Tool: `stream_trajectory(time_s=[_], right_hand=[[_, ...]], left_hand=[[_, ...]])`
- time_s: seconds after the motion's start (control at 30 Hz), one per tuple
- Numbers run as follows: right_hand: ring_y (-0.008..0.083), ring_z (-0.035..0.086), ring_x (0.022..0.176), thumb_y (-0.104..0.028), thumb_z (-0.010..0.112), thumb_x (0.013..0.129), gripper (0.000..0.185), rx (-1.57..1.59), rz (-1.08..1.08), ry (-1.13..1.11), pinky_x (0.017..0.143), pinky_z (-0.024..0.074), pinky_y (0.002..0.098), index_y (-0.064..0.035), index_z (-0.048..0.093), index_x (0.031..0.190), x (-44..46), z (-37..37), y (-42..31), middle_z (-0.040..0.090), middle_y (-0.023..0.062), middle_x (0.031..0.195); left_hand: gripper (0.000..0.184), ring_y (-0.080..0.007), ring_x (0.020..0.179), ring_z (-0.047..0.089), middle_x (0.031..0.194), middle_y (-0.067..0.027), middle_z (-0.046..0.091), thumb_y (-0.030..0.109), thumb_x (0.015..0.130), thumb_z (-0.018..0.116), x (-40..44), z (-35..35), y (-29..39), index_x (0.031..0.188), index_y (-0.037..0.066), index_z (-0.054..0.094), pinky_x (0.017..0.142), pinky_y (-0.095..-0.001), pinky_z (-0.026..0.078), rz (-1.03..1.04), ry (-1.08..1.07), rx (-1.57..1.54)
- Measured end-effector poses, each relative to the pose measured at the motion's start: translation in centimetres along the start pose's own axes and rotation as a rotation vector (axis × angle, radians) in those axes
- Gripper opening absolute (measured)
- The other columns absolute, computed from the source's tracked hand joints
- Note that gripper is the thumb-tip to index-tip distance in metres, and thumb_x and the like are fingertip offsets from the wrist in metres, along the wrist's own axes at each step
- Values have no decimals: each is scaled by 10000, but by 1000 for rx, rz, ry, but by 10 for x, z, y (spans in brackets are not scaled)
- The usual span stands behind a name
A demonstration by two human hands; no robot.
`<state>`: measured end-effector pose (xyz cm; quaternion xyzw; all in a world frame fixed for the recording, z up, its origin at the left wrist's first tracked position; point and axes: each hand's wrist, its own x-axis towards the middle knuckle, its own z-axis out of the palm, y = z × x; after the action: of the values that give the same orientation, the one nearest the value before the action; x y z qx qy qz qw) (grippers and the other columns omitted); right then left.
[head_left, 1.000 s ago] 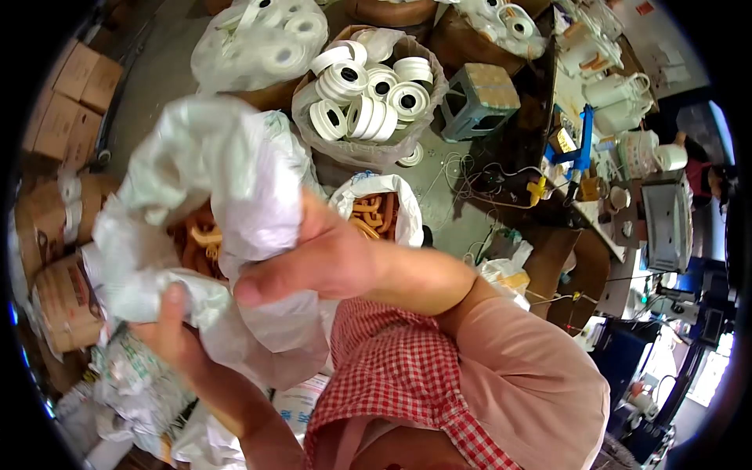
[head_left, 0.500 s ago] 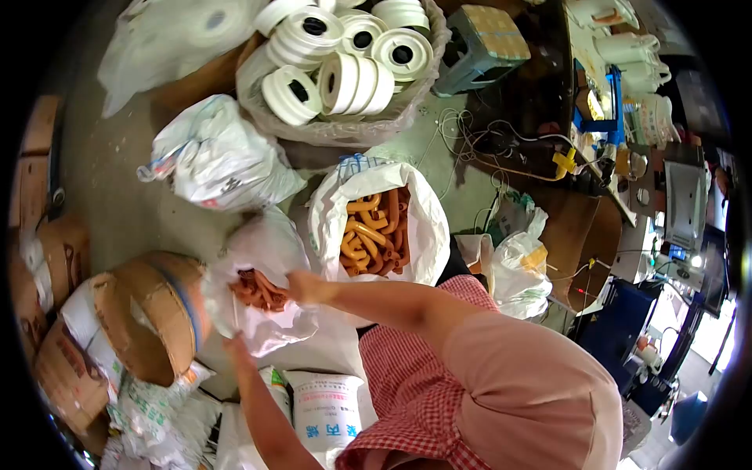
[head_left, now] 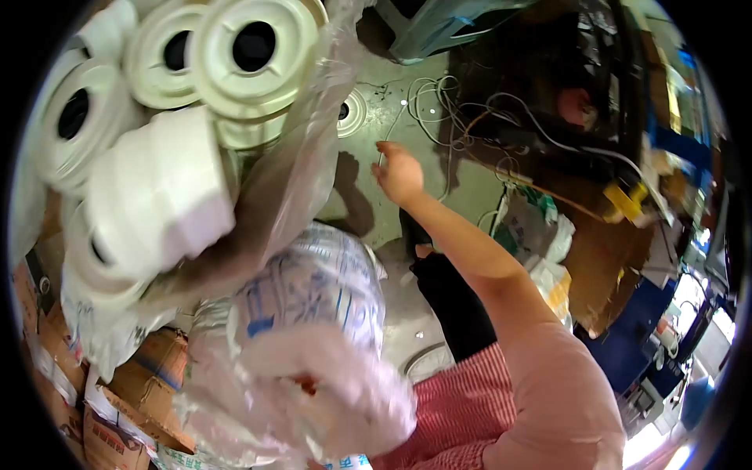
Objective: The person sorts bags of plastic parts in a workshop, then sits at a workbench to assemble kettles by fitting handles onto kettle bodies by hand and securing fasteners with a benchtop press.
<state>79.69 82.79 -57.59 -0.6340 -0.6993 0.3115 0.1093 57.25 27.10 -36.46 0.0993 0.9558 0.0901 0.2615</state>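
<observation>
My right hand (head_left: 399, 176) reaches out over the floor, fingers apart and holding nothing. Just beyond its fingertips, a white spool-like disc (head_left: 354, 113) with a dark centre lies on the floor, partly behind a clear plastic liner (head_left: 301, 168). My left hand is out of sight. Low in the view, a blurred whitish plastic bag (head_left: 352, 399) shows a bit of reddish-brown contents (head_left: 305, 384) through its mouth. Behind it stands a white bag with blue print (head_left: 313, 290). Many white spools (head_left: 157, 184) fill the lined container at upper left.
Loose cables (head_left: 446, 117) trail across the floor to the right of my hand. A cardboard sheet (head_left: 607, 262) and plastic bags (head_left: 552, 282) are at the right. Cardboard boxes (head_left: 149, 376) stand at lower left. A grey-green bin (head_left: 439, 31) is at the top.
My right hand has left the reddish-brown pieces and moved up and right over the floor. My left hand has gone out of view. The view has shifted closer to the spools.
</observation>
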Motion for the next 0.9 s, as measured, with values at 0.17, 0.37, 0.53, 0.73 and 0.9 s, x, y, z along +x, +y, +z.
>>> stream_trajectory(time_s=[0.17, 0.37, 0.53, 0.73, 0.9], right_hand=[[246, 524, 1231, -112, 593, 884, 385, -490, -278, -68, 971, 469, 390, -95, 579, 1268, 118, 169, 73, 569, 54, 1308], [261, 572, 1079, -299, 713, 797, 318, -547, -331, -195, 907, 461, 416, -100, 637, 1032, 100, 172, 97, 611, 73, 1072], [337, 581, 855, -247, 851, 552, 498, 68, -83, 112, 740, 473, 481, -32, 576, 906, -4, 45, 72, 593, 128, 854], [317, 548, 989, -218, 862, 609, 667, 359, -362, 500, 874, 453, 435, -21, 524, 1148, -41, -181, -146, 560, 122, 1088], [446, 484, 1149, -319, 824, 738, 807, 309, -517, 61, 996, 417, 486, 16, 424, 1353, -61, -187, -253, 471, 243, 1284]], left_hand=[[790, -342, 1156, 545, 1361, -230, 528, 471, 903, 601, -25, 93, 42, 1433, -60, 354, 984, -474, 434, -175, -156, 32], [820, -339, 1222, 499, 1399, -210, 501, 538, 909, 539, -32, 106, 46, 1463, -25, 322, 1032, -493, 378, -302, -174, 21], [846, -337, 1277, 460, 1430, -194, 480, 594, 914, 488, -39, 94, 57, 1488, 3, 295, 1072, -509, 331, -366, -156, -115], [879, -335, 1343, 414, 1468, -174, 453, 662, 920, 426, -64, 35, 47, 1517, 38, 262, 1121, -528, 274, -555, -66, -467], [908, -333, 1398, 375, 1499, -158, 431, 718, 925, 375, -66, -61, 34, 1542, 67, 235, 1161, -544, 227, -818, 262, -1027]])
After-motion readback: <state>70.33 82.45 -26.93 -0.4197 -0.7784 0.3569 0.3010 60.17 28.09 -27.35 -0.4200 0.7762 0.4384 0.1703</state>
